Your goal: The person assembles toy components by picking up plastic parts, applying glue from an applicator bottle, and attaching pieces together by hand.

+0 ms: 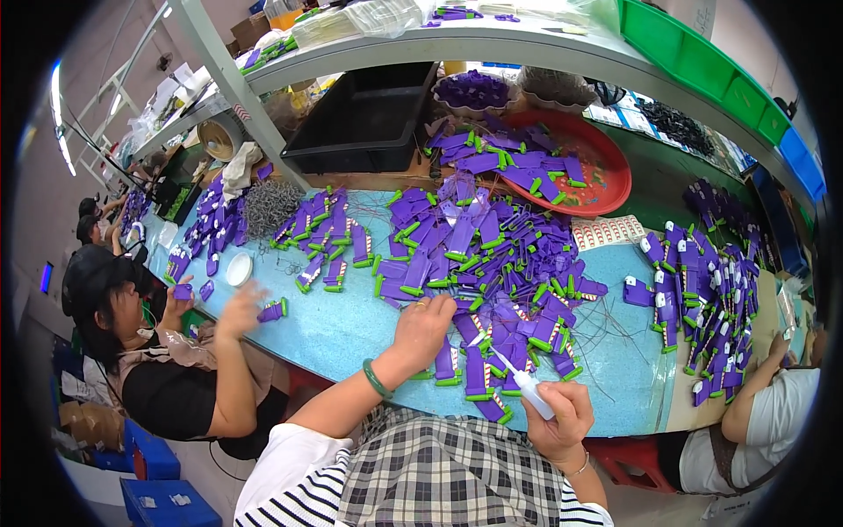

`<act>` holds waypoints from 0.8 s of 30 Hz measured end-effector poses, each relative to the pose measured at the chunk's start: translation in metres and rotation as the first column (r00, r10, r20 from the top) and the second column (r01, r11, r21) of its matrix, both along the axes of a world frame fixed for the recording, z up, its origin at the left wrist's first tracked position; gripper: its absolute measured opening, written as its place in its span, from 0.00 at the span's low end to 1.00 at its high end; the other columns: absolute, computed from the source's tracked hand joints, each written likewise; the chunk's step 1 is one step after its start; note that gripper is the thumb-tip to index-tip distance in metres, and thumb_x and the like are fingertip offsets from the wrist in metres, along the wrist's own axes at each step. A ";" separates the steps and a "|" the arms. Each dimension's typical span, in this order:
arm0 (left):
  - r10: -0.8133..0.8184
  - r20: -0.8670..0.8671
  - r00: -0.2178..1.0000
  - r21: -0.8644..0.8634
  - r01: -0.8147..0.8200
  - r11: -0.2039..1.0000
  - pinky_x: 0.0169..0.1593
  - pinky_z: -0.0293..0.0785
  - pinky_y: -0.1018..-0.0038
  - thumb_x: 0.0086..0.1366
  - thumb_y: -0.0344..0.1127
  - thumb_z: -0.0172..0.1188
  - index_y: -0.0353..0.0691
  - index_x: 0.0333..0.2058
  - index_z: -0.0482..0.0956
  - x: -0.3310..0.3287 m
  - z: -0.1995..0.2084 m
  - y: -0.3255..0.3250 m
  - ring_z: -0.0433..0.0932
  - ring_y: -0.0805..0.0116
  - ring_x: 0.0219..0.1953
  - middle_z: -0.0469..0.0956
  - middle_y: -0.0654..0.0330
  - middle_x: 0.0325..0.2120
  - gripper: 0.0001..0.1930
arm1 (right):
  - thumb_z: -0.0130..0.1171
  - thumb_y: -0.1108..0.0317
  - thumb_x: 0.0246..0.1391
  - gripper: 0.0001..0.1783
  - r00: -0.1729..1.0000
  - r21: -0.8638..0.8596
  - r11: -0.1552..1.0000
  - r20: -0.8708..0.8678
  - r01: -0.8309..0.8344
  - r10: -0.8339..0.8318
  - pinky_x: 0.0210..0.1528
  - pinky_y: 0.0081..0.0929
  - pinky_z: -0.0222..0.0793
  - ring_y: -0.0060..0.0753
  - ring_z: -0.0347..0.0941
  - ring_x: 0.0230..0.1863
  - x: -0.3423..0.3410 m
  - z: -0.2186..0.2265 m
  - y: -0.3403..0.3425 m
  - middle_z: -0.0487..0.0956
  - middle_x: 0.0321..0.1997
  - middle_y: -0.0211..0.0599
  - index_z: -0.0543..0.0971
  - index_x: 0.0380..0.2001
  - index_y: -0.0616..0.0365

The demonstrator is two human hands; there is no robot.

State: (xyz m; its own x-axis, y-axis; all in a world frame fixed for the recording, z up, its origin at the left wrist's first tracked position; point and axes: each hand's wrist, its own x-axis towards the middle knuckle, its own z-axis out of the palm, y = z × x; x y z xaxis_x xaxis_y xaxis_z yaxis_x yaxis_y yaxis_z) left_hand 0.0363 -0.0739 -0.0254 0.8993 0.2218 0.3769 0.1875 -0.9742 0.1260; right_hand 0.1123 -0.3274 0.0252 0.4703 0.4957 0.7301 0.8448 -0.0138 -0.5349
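Observation:
My right hand [562, 420] is wrapped round a white squeeze bottle [534, 395] with a long thin nozzle, which points up and left at purple plastic pieces with green ends [479, 373] near the bench edge. At the front left of a large heap of purple-and-green pieces [492, 237] is my left hand [425, 328], its fingers bent and pressed together. What those fingers hold, if anything, is hidden. Thin dark wires [606, 329] stick out of the heap on its right side.
A co-worker [176, 351] handles purple pieces on the left; another [764, 422] sits at the right by more purple pieces [702, 307]. A red basin [606, 176] and black tray [351, 119] stand behind. A shelf [492, 48] crosses above the blue bench [351, 342].

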 end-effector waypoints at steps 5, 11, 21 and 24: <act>-0.049 0.330 0.943 -0.255 0.139 0.957 0.40 0.72 0.63 0.50 0.21 0.58 0.37 0.34 0.70 -0.007 0.018 0.005 0.77 0.54 0.35 0.79 0.56 0.37 0.12 | 0.71 0.79 0.35 0.22 1.000 0.004 1.000 -0.019 -0.005 0.006 0.27 0.24 0.68 0.32 0.73 0.29 0.004 -0.003 -0.003 0.75 0.33 0.37 0.77 0.38 0.56; -0.441 -0.039 0.897 -0.473 0.372 0.799 0.41 0.71 0.64 0.51 0.20 0.58 0.38 0.32 0.70 -0.040 0.048 0.035 0.76 0.55 0.37 0.78 0.60 0.42 0.11 | 0.71 0.78 0.35 0.22 1.000 0.003 1.000 -0.007 -0.021 0.021 0.28 0.24 0.68 0.33 0.73 0.29 0.004 -0.004 -0.001 0.75 0.33 0.36 0.77 0.38 0.56; 0.095 0.241 0.966 -0.965 0.228 0.130 0.41 0.76 0.73 0.65 0.24 0.49 0.36 0.38 0.67 -0.082 0.061 0.034 0.79 0.69 0.35 0.77 0.53 0.39 0.03 | 0.71 0.78 0.37 0.22 1.000 -0.021 1.000 -0.002 -0.009 0.009 0.30 0.25 0.68 0.34 0.72 0.31 0.003 -0.006 0.000 0.75 0.33 0.37 0.77 0.39 0.56; -0.101 -0.002 0.995 -0.998 0.003 0.057 0.39 0.76 0.76 0.66 0.27 0.48 0.35 0.50 0.69 -0.075 0.053 -0.005 0.78 0.72 0.33 0.76 0.56 0.38 0.14 | 0.71 0.78 0.36 0.22 1.000 -0.034 0.999 0.017 -0.023 0.024 0.30 0.25 0.68 0.34 0.73 0.31 0.002 -0.003 0.003 0.75 0.33 0.37 0.77 0.39 0.56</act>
State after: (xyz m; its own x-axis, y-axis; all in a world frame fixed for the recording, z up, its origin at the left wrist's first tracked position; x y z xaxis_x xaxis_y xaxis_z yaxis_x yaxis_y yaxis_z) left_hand -0.0391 -0.0786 0.0277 0.9335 0.2963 -0.2021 0.1959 0.0506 0.9793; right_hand 0.1142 -0.3240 0.0218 0.4459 0.5307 0.7208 0.8541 -0.0113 -0.5200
